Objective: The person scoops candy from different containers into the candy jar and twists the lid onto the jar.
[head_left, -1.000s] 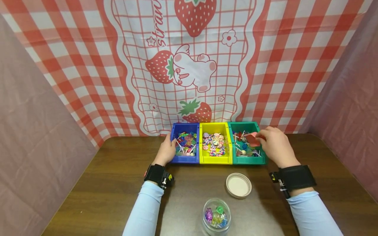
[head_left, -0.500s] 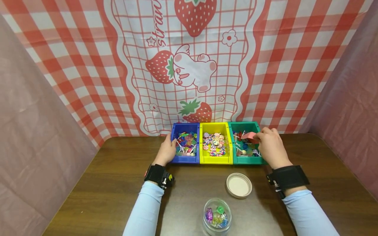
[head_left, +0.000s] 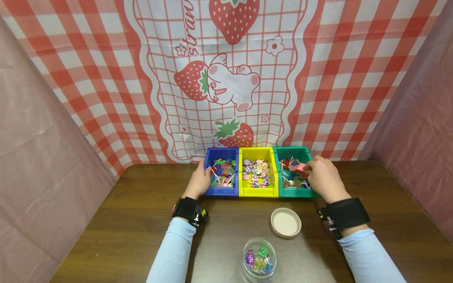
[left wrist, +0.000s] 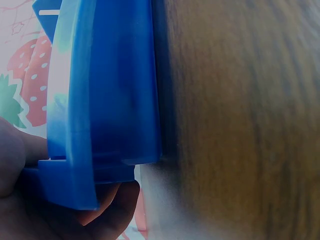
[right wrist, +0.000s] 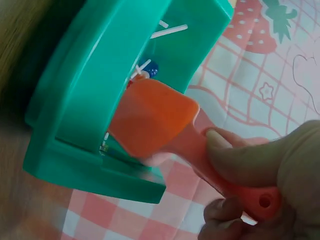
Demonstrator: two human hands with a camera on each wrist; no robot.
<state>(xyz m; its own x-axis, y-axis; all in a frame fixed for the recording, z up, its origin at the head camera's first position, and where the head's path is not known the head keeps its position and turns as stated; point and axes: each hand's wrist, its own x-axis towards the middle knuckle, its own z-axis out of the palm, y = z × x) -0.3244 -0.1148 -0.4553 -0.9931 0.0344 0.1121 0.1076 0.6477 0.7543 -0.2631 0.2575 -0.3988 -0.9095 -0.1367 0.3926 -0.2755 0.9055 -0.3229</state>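
Observation:
My right hand (head_left: 326, 177) pinches the handle of a small coral-pink scoop (right wrist: 155, 115) between thumb and fingers. The scoop's blade dips inside the green bin (head_left: 297, 192), among lollipops with white sticks. In the right wrist view part of the blade is behind the wall of the green bin (right wrist: 95, 85). On the other side, my left hand (head_left: 198, 181) grips the outer edge of the blue bin (head_left: 223, 192), which holds mixed colourful candies. Fingers curl round the corner of that blue bin (left wrist: 120, 75) in the left wrist view.
Between the two bins stands a yellow bin (head_left: 259, 192) with swirl lollipops. Nearer me are a round white lid (head_left: 286, 223) and a glass jar (head_left: 260, 271) holding a few wrapped candies. A checked strawberry cloth (head_left: 226, 86) hangs right behind the bins on the wooden table (head_left: 116, 228).
My right hand has shifted left, and the scoop sits lower among the lollipops in the green bin. The left hand keeps its hold on the blue bin.

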